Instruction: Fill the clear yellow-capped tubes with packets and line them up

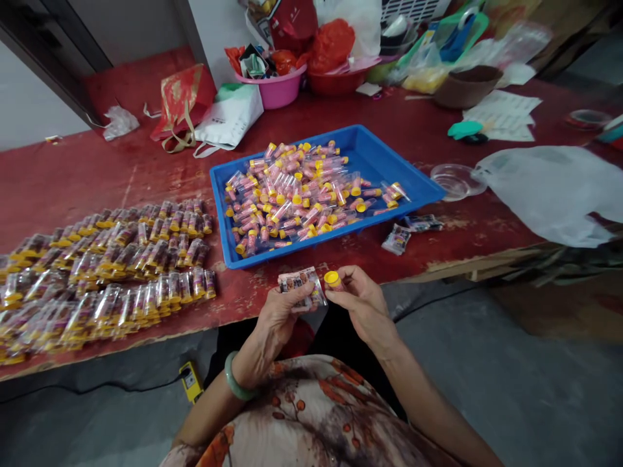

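My left hand (282, 314) pinches a small printed plastic packet (299, 283) in front of my lap, thumb on top. Close beside it, my right hand (363, 301) grips a small tube with a yellow cap (333, 279), the cap turned up toward me. Most of that tube is hidden by my fingers. Just beyond both hands, a blue tray (287, 251) holds a heap of clear tubes (292, 188) with pink contents and yellow caps. To the left, rows of yellow-capped tubes with dark printed wrapping (131, 259) lie side by side on the red table (141, 175).
Loose printed packets (397, 239) lie right of the tray. Farther right are a clear plastic dish (457, 181) and a white plastic bag (559, 191) overhanging the edge. Bags, a pink basin (280, 91) and a brown bowl (467, 87) stand at the back.
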Motion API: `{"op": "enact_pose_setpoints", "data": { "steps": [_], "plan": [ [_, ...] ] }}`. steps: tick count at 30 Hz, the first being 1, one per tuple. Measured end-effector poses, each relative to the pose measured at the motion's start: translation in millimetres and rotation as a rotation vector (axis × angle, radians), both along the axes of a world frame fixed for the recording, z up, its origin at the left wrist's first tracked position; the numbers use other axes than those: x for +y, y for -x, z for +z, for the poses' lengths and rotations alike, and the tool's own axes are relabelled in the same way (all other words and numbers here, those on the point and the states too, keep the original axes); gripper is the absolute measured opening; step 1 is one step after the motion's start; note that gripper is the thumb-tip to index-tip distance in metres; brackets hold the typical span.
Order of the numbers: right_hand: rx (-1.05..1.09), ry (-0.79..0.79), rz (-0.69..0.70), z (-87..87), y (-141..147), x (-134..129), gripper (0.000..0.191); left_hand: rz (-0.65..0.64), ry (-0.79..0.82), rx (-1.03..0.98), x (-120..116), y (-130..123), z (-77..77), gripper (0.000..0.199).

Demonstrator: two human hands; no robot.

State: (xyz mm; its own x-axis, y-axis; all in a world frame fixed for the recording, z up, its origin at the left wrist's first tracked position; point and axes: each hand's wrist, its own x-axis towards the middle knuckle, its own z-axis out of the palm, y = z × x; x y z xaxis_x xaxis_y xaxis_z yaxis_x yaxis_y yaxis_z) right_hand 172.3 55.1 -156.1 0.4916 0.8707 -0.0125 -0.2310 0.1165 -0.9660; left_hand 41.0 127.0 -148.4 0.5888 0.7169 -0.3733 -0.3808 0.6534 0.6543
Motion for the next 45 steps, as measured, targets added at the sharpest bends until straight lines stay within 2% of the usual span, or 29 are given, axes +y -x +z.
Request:
{"op": "enact_pose_setpoints", "data": {
  "steps": [4, 8, 11, 13, 19, 25, 29, 31, 37, 42, 45],
  "plan": [
    [-0.093, -0.035, -0.017, 4.3, 1.0, -16.9, 0.024, 0.021, 0.005, 0.003, -1.6, 1.1, 2.0, 0.036],
    [-0.013, -0.092, -0.051, 15.1, 3.5, -32.3, 0.040, 0.061, 0.098, -0.023, -4.4, 1.3, 7.9, 0.037],
    [-0.065, -0.190, -0.051, 18.6, 10.1, -39.0, 0.029, 0.088, 0.167, -0.038, -6.7, -0.6, 11.3, 0.037],
    [-0.130, -0.247, -0.075, 16.3, 15.8, -40.7, 0.025, 0.105, 0.198, -0.041, -8.1, -2.6, 12.4, 0.038],
    [-0.306, -0.350, -0.213, 5.9, 28.5, -36.0, 0.029, 0.140, 0.250, -0.055, -10.7, -5.7, 17.2, 0.040],
    [-0.467, -0.335, -0.322, 1.7, 33.9, -32.6, 0.029, 0.162, 0.232, -0.050, -12.6, -5.5, 20.9, 0.043],
    [-0.790, -0.383, -0.328, -7.5, 30.1, -36.0, 0.034, 0.186, 0.180, -0.034, -13.4, -4.9, 19.4, 0.045],
    [-0.877, -0.375, -0.305, -10.4, 28.8, -36.6, 0.037, 0.192, 0.172, -0.022, -13.4, -4.4, 17.8, 0.046],
    [-0.539, -0.357, -0.369, -14.8, 35.1, -26.7, 0.027, 0.163, 0.181, -0.019, -14.7, -3.3, 12.2, 0.043],
    [-0.698, -0.434, -0.333, -31.0, 35.8, -20.9, 0.041, 0.158, 0.127, -0.049, -18.9, -2.8, 11.8, 0.044],
    [-0.823, -0.439, -0.376, -31.6, 28.4, -19.5, 0.047, 0.118, 0.107, -0.055, -20.0, -0.8, 12.2, 0.043]
  ]
}}
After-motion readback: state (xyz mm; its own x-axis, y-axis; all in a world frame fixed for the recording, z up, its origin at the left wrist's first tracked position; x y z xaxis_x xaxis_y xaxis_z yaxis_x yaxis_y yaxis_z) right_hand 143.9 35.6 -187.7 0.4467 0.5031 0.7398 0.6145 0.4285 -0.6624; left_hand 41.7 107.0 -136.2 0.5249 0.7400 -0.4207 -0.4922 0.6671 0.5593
